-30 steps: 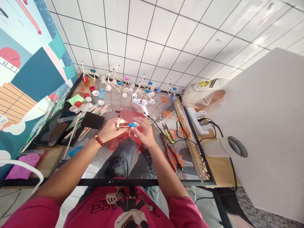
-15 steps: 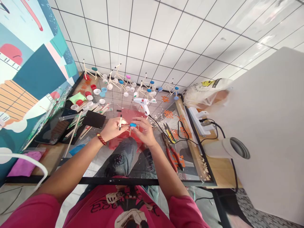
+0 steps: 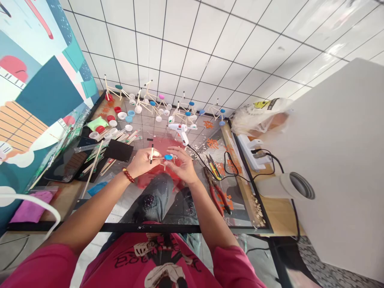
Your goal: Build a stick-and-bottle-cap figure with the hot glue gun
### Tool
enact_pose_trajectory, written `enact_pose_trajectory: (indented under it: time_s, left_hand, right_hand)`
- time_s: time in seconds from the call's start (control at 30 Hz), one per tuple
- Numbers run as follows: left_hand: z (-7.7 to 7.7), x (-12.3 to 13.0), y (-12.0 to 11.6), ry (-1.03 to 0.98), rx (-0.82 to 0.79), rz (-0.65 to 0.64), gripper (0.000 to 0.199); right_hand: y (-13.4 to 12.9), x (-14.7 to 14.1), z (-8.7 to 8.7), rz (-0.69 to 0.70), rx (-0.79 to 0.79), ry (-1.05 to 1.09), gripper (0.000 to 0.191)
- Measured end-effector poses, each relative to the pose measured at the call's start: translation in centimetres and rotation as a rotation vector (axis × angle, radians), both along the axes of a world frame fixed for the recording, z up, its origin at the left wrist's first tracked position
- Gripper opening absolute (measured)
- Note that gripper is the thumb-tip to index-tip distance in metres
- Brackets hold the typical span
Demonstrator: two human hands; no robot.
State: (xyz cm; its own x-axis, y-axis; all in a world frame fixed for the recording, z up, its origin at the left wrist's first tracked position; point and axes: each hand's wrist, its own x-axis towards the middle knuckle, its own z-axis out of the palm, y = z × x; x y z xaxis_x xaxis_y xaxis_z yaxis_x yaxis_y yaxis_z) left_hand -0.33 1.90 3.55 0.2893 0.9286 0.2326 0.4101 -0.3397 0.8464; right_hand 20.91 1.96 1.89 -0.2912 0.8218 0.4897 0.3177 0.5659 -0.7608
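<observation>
Left hand [image 3: 141,163] pinches a stick frame [image 3: 152,154] over the table's [image 3: 150,228] middle | right hand [image 3: 185,168], fingers parted around its blue disc [image 3: 168,157], contact unclear | step: seemingly steadying the piece | next: likely calls for a light, level hold

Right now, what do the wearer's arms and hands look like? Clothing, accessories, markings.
Both sleeves are short and magenta-pink: left sleeve, right sleeve. Forearms are uncovered. The left hand is ungloved, with a reddish-brown round-bead bracelet at the wrist. The right hand is ungloved too, no bracelet or watch visible. No cables on either arm.
</observation>
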Motion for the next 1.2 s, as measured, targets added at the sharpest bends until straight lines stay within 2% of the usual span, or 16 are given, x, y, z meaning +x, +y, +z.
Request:
enact_pose_trajectory:
  time_s: [0.1, 0.3, 0.4, 0.6, 0.77, 1.0, 1.2]
  left_hand:
    - [0.0, -0.1, 0.0, -0.005, 0.001, 0.019, 0.024]
    - [0.0, 0.1, 0.0, -0.012, -0.007, 0.026, 0.025]
    - [0.0, 0.2, 0.1, -0.009, -0.007, 0.018, 0.025]
    - [0.1, -0.6, 0.2, -0.012, -0.028, 0.011, 0.035]
    - [0.5, -1.2, 0.0, 0.051, -0.018, 0.026, 0.044]
    - [0.0, -0.4, 0.1, -0.003, -0.009, 0.007, 0.027]
    - [0.0, -0.3, 0.2, -0.010, 0.014, -0.009, 0.021]
  right_hand:
    - [0.1, 1.0, -0.1, -0.013, -0.004, -0.041, 0.051]
    - [0.2, 1.7, -1.0, -0.052, 0.033, -0.083, 0.024]
    - [0.2, 1.4, -1.3, -0.046, 0.023, -0.053, 0.018]
    - [0.3, 1.4, -1.4, -0.068, -0.004, -0.067, 0.030]
    - [0.0, 1.4, -0.8, -0.073, 0.001, -0.040, 0.041]
    - [-0.6, 0.2, 0.7, -0.065, 0.026, 0.000, 0.038]
    - [-0.2, -0.9, 0.6, -0.053, 0.049, -0.023, 0.025]
